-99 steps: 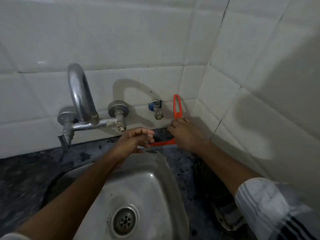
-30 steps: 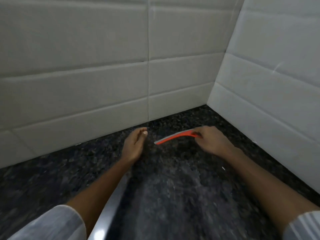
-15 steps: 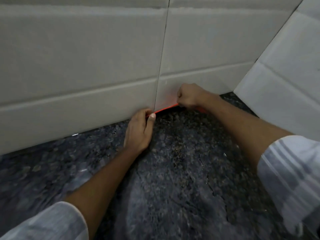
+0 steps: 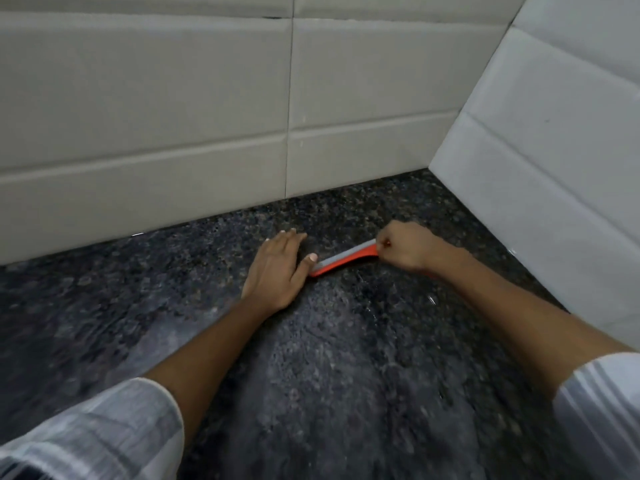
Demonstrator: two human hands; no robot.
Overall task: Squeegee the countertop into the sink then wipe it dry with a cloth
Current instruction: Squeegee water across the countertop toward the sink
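Squeegee [image 4: 341, 260] lying left-right across countertop [image 4: 346, 375], right hand [image 4: 403, 245] gripping it, left hand [image 4: 277, 268] flat

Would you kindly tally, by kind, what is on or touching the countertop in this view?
Squeegees: 1, the orange squeegee lying on the dark countertop.
Hands: 2, the left hand flat beside its end and the right hand gripping the handle.
Total: 3
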